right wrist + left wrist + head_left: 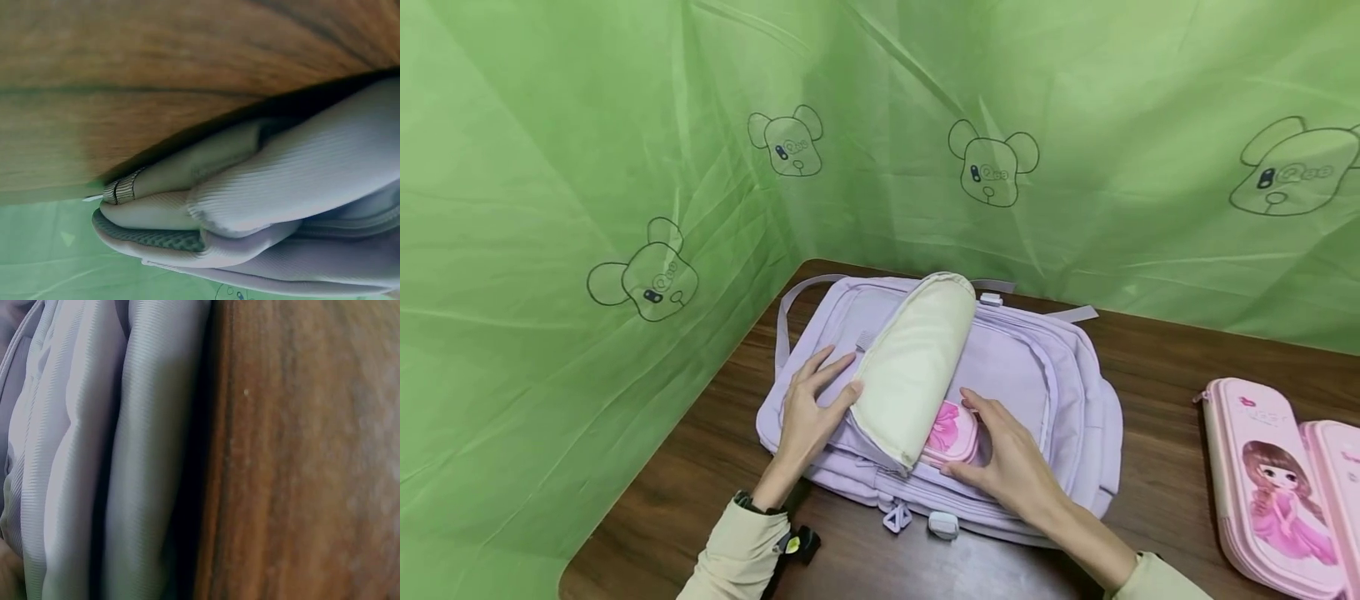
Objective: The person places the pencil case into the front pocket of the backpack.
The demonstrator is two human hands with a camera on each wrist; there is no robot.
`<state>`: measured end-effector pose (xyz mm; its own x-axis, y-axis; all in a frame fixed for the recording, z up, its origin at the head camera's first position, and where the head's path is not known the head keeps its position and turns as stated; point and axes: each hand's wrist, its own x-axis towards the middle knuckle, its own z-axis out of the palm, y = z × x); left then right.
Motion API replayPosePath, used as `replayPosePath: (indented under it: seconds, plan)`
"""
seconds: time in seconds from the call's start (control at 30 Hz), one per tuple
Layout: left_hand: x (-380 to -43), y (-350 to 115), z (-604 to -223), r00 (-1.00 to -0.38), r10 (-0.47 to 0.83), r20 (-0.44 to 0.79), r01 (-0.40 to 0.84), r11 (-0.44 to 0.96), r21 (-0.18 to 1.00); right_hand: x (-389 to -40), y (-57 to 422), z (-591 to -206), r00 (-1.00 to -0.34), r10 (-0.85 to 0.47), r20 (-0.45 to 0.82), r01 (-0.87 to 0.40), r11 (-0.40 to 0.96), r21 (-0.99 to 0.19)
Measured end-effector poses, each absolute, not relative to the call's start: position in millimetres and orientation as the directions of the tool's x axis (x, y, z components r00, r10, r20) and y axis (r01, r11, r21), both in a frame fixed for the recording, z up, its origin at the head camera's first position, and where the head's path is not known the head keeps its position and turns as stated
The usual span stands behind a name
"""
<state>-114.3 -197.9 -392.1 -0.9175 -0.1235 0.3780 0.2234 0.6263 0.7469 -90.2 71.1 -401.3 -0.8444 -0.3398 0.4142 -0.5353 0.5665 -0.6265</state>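
A lilac backpack lies flat on the table, its front pocket flap folded back with the cream lining showing. From under the flap sticks the end of a pink pencil case; the rest is hidden. My right hand holds that end between thumb and fingers. On the bag's left part rests my left hand, fingers spread and thumb touching the flap's edge. The left wrist view shows the bag's side, with a bit of skin at lower left. The right wrist view shows the bag's side panel.
Two more pink pencil cases, the nearer one with a doll picture, lie on the brown wooden table at right. Green curtains with bear outlines stand behind and left. A zipper pull and a buckle hang at the bag's front.
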Motion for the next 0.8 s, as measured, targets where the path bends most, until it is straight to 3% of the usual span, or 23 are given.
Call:
replayPosePath:
  seconds: [0.2, 0.47, 0.8]
  plan:
    - [-116, -198, -392, -0.897, -0.099, 0.432, 0.254, 0.684, 0.684, -90, 73, -395, -0.858, -0.36, 0.366, -0.512, 0.564, -0.647]
    - [-112, -205, -393, -0.947, -0.068, 0.314, 0.179, 0.7, 0.692, -72, 112, -375, -0.858, -0.471, 0.205, -0.485, 0.611, -0.625]
    - [-114, -204, -389, -0.938, -0.007, 0.346, 0.238, 0.713, 0.659, -54, 230, -353, -0.938, -0.258, 0.231, -0.344, 0.775, -0.531]
